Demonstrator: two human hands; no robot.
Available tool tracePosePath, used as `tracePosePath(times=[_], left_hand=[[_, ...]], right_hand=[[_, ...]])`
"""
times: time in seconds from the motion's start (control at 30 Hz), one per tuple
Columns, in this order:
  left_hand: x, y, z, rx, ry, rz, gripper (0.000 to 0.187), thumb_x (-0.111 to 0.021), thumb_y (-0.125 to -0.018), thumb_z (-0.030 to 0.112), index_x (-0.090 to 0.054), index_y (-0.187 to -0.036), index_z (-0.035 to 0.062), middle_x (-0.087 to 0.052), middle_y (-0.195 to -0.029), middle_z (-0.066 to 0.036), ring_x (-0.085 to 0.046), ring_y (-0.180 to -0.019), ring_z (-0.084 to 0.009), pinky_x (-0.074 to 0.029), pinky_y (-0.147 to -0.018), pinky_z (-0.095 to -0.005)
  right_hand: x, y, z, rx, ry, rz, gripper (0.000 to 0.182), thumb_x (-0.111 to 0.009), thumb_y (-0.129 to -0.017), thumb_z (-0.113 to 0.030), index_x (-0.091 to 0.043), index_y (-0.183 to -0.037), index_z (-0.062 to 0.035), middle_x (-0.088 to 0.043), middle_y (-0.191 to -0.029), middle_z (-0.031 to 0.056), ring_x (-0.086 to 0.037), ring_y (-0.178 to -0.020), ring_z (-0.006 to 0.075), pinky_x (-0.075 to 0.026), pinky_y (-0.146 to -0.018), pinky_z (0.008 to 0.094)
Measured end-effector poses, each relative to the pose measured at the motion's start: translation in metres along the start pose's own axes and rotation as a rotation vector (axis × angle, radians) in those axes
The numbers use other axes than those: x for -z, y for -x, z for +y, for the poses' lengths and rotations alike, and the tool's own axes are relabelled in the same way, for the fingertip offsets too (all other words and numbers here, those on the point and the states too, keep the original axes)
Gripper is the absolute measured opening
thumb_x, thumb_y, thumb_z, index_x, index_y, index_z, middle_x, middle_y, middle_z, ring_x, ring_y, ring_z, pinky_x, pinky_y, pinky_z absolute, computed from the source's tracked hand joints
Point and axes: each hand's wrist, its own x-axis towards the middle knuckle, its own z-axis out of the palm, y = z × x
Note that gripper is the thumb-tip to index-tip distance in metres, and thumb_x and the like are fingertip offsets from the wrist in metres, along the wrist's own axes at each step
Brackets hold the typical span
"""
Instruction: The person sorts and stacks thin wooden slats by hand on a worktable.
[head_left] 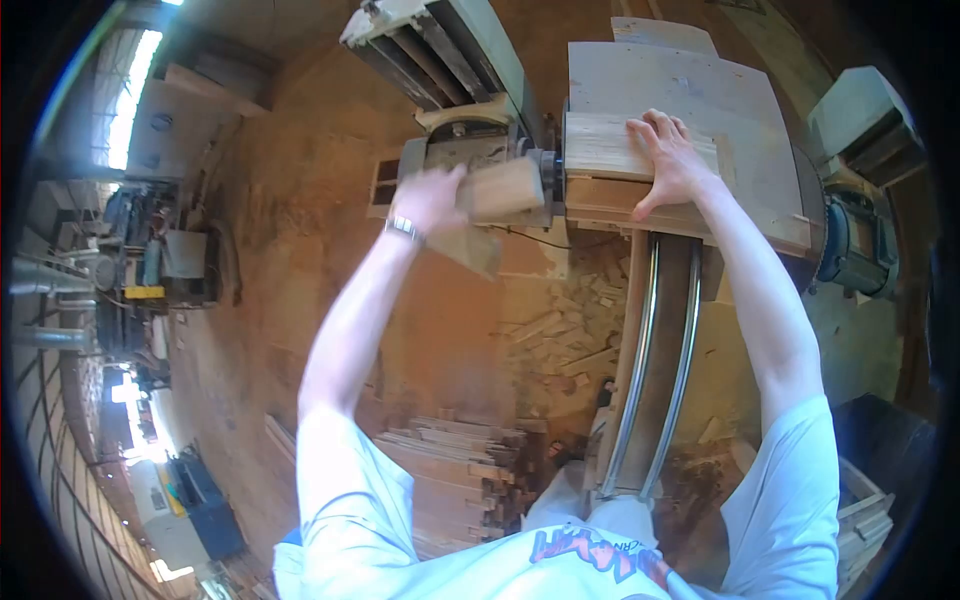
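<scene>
My left hand [430, 198], with a metal-band watch [403, 228] on its wrist, is smeared by motion. It is closed around the near end of a pale wood block [507, 188], beside the machine's motor and spindle. My right hand [668, 162] lies with fingers spread on a row of pale wood strips [600, 142] on the machine's sliding table [660, 80]. Its thumb reaches down over a brown wooden bar [610, 195] along the near edge of the strips. The undersides of the strips are hidden.
Two chrome rails [640, 370] run from the table toward my body. Wood offcuts [560, 325] litter the floor, and a stack of boards [455, 470] stands at lower left. Motors flank the table, one on the left [470, 150] and one on the right [860, 240].
</scene>
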Motion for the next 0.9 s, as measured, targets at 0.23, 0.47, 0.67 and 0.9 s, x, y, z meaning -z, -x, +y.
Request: tracePosePath(times=[0.23, 0.47, 0.67, 0.9], left_hand=[[-0.093, 0.265, 0.031, 0.295, 0.673, -0.241, 0.08, -0.081, -0.067, 0.041, -0.055, -0.137, 0.0114, -0.066, -0.127, -0.021, -0.062, -0.118, -0.0397, -0.052, -0.099, -0.0477], [-0.189, 0.54, 0.162, 0.66, 1.325, -0.458, 0.089, -0.095, -0.068, 0.037, -0.054, -0.139, 0.0009, -0.069, -0.126, -0.013, -0.065, -0.117, -0.0269, -0.048, -0.105, -0.0407], [-0.226, 0.602, 0.187, 0.59, 1.509, -0.285, 0.089, -0.087, -0.075, 0.044, -0.048, -0.144, 0.0039, -0.064, -0.132, -0.016, -0.061, -0.121, -0.0319, -0.045, -0.106, -0.0513], [-0.236, 0.67, 0.152, 0.54, 1.539, 0.032, 0.088, -0.078, -0.083, 0.052, -0.04, -0.149, 0.0074, -0.057, -0.14, -0.019, -0.056, -0.126, -0.0378, -0.04, -0.108, -0.0636]], right_hand=[[0.003, 0.025, -0.033, -0.13, -0.039, -0.059, 0.122, -0.089, -0.039, -0.07, -0.045, -0.133, -0.0074, -0.047, -0.128, 0.0206, -0.042, -0.126, 0.0386, -0.028, -0.112, 0.0509], [-0.005, 0.136, -0.108, -0.118, 0.022, -0.317, 0.13, -0.092, -0.044, -0.058, -0.035, -0.15, -0.009, -0.044, -0.147, 0.0213, -0.034, -0.142, 0.042, -0.025, -0.117, 0.0579], [0.024, 0.274, -0.216, -0.068, 0.031, -0.261, 0.105, -0.094, -0.045, -0.035, -0.049, -0.134, -0.0039, -0.054, -0.133, 0.0156, -0.045, -0.133, 0.0354, -0.037, -0.111, 0.0591], [0.066, 0.414, -0.306, -0.041, -0.116, -0.199, 0.097, -0.088, -0.049, -0.036, -0.05, -0.131, -0.0017, -0.053, -0.126, 0.0152, -0.048, -0.124, 0.0344, -0.041, -0.104, 0.0578]])
